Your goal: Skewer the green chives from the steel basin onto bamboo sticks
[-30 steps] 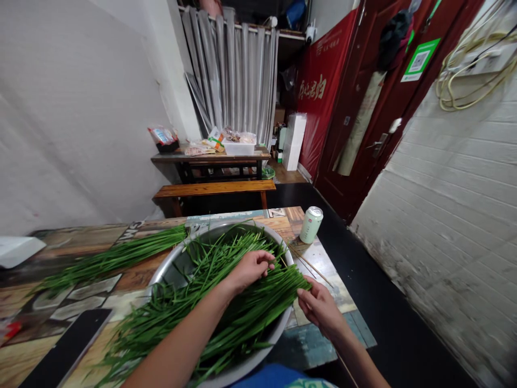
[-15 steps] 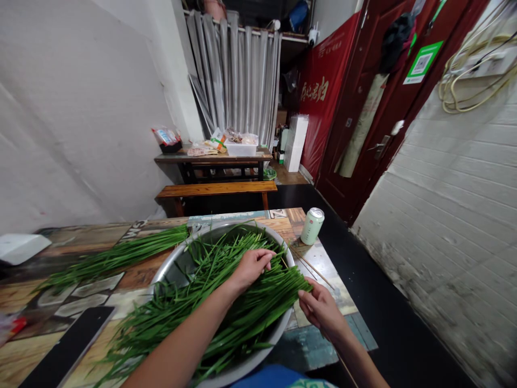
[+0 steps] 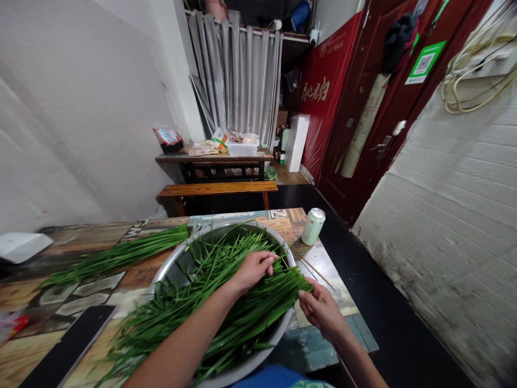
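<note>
A wide metal basin (image 3: 161, 275) on the table is heaped with long green garlic chives (image 3: 226, 302), their leafy ends hanging over its near left side. My left hand (image 3: 256, 268) lies over the heap, fingers curled and thumb against the index finger, pinching chives near the far right rim. At the right rim, my right hand (image 3: 321, 307) has its thumb and fingers closed at the cut ends of the bunch. A thin stick shows under my right wrist; whether the hand holds it is hidden. Another bunch of chives (image 3: 121, 253) lies left of the basin.
Thin wooden skewers (image 3: 313, 264) lie right of the basin, close to a pale green can (image 3: 313, 226). A black phone (image 3: 68, 347) rests at the front left. Beyond the table stand a wooden bench (image 3: 218, 188) and a second table holding a white plastic tub (image 3: 243, 148).
Both hands stay almost in place on the chives. The view has shifted very slightly; nothing else has visibly moved.
</note>
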`<action>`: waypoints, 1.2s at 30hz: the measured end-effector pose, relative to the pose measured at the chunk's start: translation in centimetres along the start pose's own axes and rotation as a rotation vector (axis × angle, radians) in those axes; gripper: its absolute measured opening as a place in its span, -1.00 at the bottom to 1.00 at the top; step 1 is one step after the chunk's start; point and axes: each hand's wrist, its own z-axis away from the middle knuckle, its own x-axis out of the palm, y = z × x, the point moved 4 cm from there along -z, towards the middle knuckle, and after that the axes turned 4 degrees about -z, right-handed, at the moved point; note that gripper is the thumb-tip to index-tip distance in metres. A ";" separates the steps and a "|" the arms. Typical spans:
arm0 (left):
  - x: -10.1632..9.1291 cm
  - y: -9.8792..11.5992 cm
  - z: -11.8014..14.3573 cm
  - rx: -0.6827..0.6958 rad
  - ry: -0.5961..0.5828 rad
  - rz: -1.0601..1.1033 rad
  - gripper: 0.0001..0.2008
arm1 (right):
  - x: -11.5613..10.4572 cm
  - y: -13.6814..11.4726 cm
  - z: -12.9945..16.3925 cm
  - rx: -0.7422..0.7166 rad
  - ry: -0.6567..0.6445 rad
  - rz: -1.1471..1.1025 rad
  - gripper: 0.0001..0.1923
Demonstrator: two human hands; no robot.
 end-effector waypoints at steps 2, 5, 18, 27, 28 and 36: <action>0.1 0.0 0.0 0.002 -0.008 0.005 -0.61 | 0.0 0.0 0.0 0.001 0.001 -0.001 -0.71; 0.1 0.0 0.0 0.002 -0.012 0.004 -0.60 | 0.0 0.1 0.1 -0.007 -0.002 -0.002 -0.72; 0.2 0.0 0.1 0.011 0.004 0.015 -0.60 | 0.0 0.0 0.1 0.000 0.003 -0.016 -0.76; -0.1 0.3 0.2 0.002 0.006 0.023 -0.59 | -0.2 0.5 -0.1 -0.023 -0.012 -0.022 -0.79; -0.1 0.4 0.2 0.001 0.005 0.019 -0.59 | -0.2 0.4 -0.1 -0.023 -0.012 -0.022 -0.79; -0.2 0.4 0.4 0.040 -0.021 -0.014 -0.63 | -0.2 0.4 0.1 -0.021 -0.010 -0.039 -0.79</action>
